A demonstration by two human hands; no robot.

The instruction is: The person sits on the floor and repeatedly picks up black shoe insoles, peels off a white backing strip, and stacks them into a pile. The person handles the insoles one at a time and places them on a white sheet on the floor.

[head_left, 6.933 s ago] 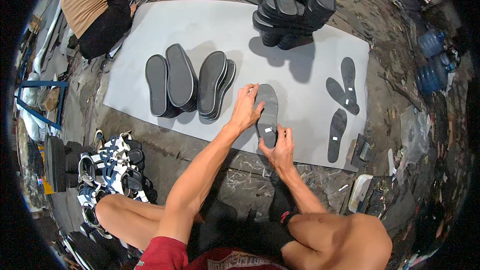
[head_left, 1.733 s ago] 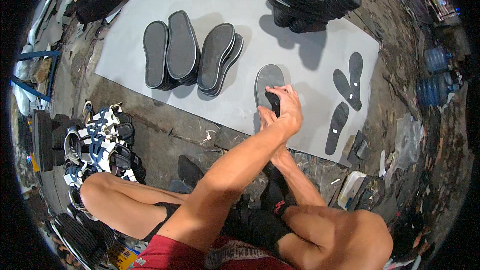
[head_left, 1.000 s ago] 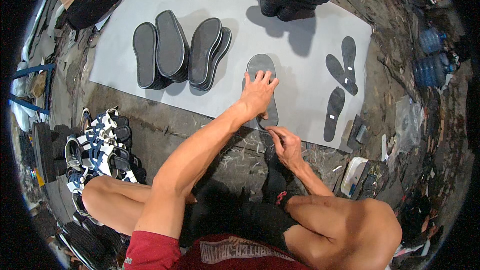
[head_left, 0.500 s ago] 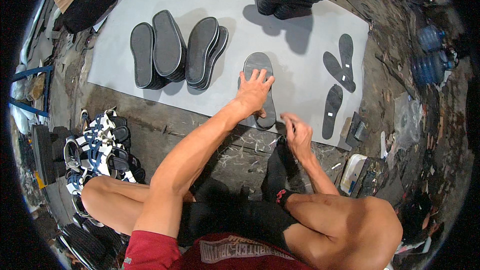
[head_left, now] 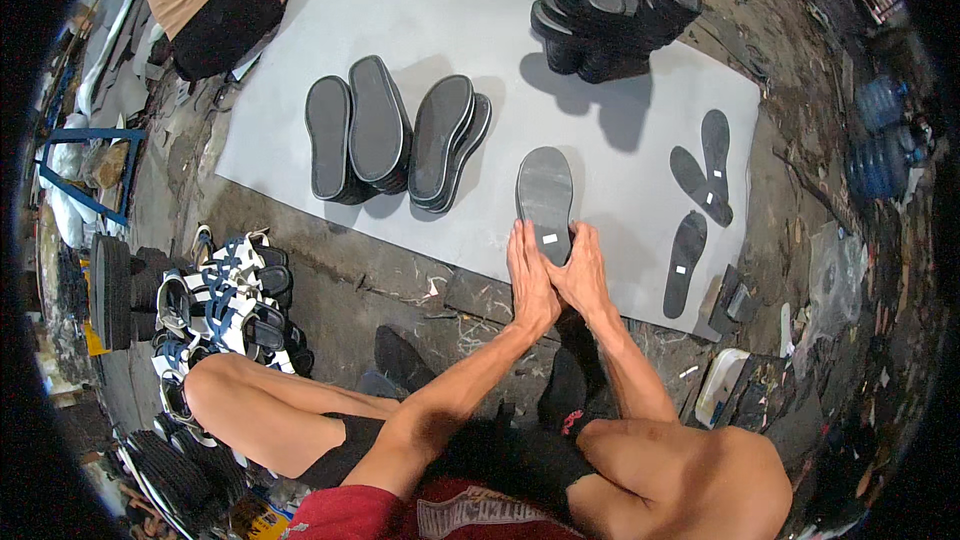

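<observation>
A dark grey shoe sole (head_left: 545, 183) with a small white label near its heel end lies on the grey sheet (head_left: 480, 30) in front of me. My left hand (head_left: 531, 278) is along its left edge with the fingers pointing away from me. Against the right edge, my right hand (head_left: 586, 275) has its fingers bent over the side. The two thumbs come together at the near end, so the sole is held between both hands. Stacks of black soles with pale rims (head_left: 378, 125) stand to the left on the sheet.
Three thin insoles with white labels (head_left: 688, 262) lie at the right. A big pile of black soles (head_left: 610, 15) stands at the back. White and navy sandals (head_left: 225, 300) are heaped by my left knee. Another person (head_left: 205, 10) sits at the far left.
My left hand has slid from the top of the sole to its near left edge, uncovering the label. My right hand has come in against the right edge. The view has shifted.
</observation>
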